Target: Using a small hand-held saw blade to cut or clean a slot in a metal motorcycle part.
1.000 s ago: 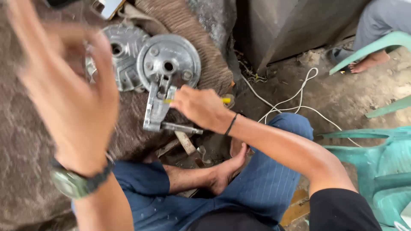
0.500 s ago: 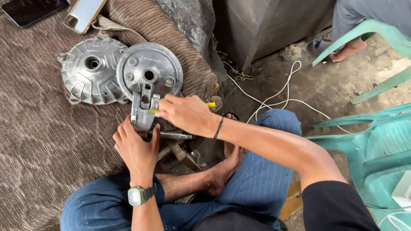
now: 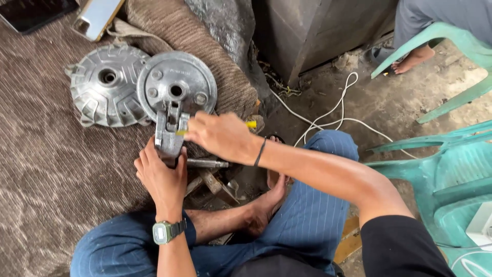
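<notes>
Left hand (image 3: 161,177) now lower, screwdriver (image 3: 250,124) mostly hidden.

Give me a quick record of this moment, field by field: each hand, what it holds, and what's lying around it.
Left hand: grips the lower arm of the round metal brake plate
Right hand: holds a yellow-handled tool against that arm
Beside the plate: a ribbed metal hub, touching or overlapping it
Surface: brown woven mat
Nearby: white cable, green plastic chair
Wrist: digital watch
</notes>
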